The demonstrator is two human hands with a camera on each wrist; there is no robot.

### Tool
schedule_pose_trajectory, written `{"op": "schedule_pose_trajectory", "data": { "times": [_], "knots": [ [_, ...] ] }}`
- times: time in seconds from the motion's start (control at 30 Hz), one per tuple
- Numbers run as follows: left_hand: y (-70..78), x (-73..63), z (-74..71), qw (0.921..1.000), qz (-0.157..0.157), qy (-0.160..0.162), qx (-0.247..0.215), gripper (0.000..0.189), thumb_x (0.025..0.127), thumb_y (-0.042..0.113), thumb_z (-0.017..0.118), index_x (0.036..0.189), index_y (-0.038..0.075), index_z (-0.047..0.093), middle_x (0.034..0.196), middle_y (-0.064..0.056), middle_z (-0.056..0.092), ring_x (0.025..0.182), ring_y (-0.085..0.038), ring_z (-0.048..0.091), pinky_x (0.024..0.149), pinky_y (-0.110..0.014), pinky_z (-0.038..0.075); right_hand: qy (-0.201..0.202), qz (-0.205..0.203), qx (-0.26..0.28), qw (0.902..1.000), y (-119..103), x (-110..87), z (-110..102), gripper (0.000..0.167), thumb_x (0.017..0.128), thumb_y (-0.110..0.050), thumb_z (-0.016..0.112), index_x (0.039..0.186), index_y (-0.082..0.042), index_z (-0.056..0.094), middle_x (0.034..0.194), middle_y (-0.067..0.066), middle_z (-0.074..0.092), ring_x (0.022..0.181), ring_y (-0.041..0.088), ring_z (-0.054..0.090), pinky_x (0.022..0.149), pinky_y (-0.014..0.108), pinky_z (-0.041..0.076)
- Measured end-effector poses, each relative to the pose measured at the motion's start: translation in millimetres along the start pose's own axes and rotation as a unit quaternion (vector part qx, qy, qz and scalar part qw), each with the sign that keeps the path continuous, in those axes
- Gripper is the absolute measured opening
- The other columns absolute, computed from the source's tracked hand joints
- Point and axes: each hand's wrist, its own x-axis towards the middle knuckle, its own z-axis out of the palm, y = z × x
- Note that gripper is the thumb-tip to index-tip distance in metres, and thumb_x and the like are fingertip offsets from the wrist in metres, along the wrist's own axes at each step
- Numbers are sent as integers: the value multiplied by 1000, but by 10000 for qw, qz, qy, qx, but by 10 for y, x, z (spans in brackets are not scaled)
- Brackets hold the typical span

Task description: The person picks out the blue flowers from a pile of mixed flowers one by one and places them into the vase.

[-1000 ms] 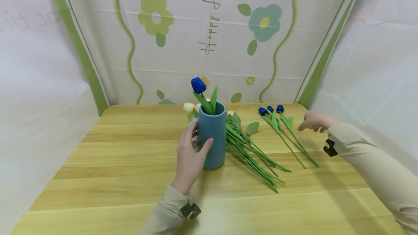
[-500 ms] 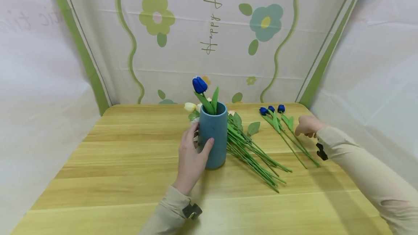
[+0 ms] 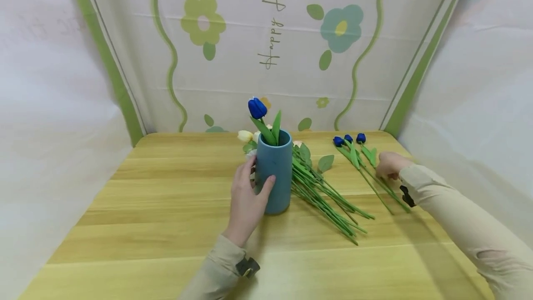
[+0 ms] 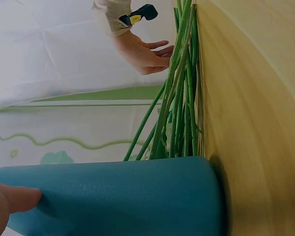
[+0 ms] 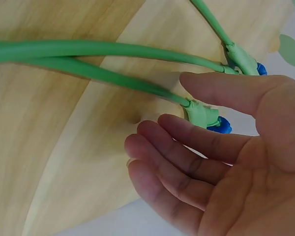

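A tall blue vase stands upright with one blue tulip in its mouth. My left hand holds the vase from the left; in the left wrist view only its thumb shows against the blue wall. Several blue tulips lie at the right, stems towards me. Over the stem of the rightmost tulip is my right hand. In the right wrist view, that tulip's stem passes between the spread thumb and loosely bent fingers, apparently not gripped.
Right of the vase lies a bunch of green stems with leaves. Pale blooms show partly behind the vase. The wooden table ends at a printed curtain, with white fabric on both sides.
My right hand has moved left and slightly down, from beside the rightmost tulip to over its stem. The left hand keeps its hold on the vase.
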Motion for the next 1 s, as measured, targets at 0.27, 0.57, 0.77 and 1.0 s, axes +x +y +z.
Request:
{"op": "schedule_pose_trajectory", "data": {
  "times": [0.27, 0.57, 0.77, 1.0],
  "knots": [
    [-16, 0, 10, 10000, -61, -22, -66, 64, 92, 20, 72, 147, 10, 42, 138, -9, 46, 121, -25, 50, 91, -45, 51, -28, 61, -313, 9995, -7, 83, 28, 15, 79, 5, 50, 70, 1, 60, 53, 9, 58, 43, 15, 51, 40, 20, 34],
    [-23, -7, 5, 10000, 54, 16, -41, 64, 93, 21, 72, 148, 8, 42, 139, -12, 46, 123, -26, 49, 90, -47, 51, -180, 291, 49, 9994, -64, 140, 8, 31, 80, 11, 46, 57, -10, 51, 49, 4, 49, 43, 12, 44, 39, 21, 32],
    [-16, -11, 8, 10000, 99, 4, -11, 63, 93, 22, 72, 147, 8, 42, 138, -12, 46, 122, -27, 49, 90, -46, 51, -139, 311, -115, 9994, -78, 128, 40, 23, 83, 8, 48, 66, 1, 62, 56, 11, 59, 46, 15, 52, 40, 22, 39],
    [-39, -9, 31, 9998, 187, -7, 44, 63, 94, 23, 71, 148, 9, 42, 138, -12, 46, 122, -26, 49, 89, -45, 52, 269, -90, -103, 9995, -2, 85, 84, 30, 82, 1, 48, 57, -16, 43, 45, 0, 45, 37, 10, 40, 37, 22, 32]
  ]
}}
